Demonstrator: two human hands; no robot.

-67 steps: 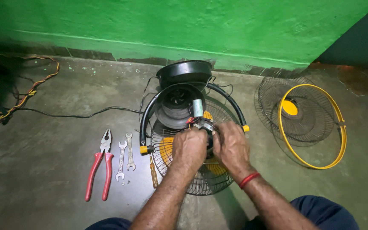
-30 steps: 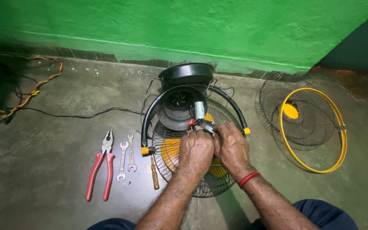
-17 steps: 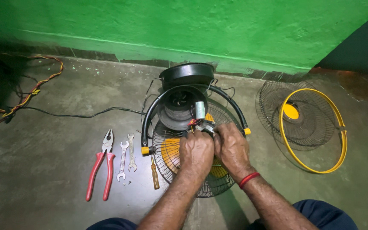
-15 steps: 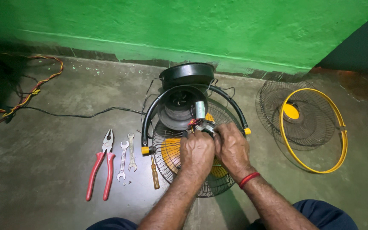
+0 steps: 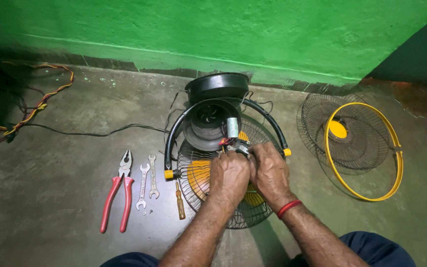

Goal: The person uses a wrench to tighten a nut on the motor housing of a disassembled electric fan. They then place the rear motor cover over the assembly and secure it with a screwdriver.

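Observation:
A dismantled floor fan lies on the concrete floor: a black motor housing (image 5: 208,126), a black curved stand (image 5: 174,136) with yellow end caps, and a rear wire grille (image 5: 198,193) with yellow blades under it. My left hand (image 5: 229,175) and my right hand (image 5: 271,173) are side by side over the grille, fingers closed around a small metal part with red wires (image 5: 233,145) next to a grey cylinder (image 5: 232,127). What the fingers grip is mostly hidden. A red band is on my right wrist.
Red-handled pliers (image 5: 117,195), two small spanners (image 5: 147,183) and a wooden-handled screwdriver (image 5: 180,201) lie left of the fan. A detached grille with a yellow rim (image 5: 364,148) lies at right. Cables (image 5: 35,106) run along the left; a green wall (image 5: 213,29) stands behind.
Both hands stay on the fan's small metal part with only slight finger shifts. Nothing else has moved.

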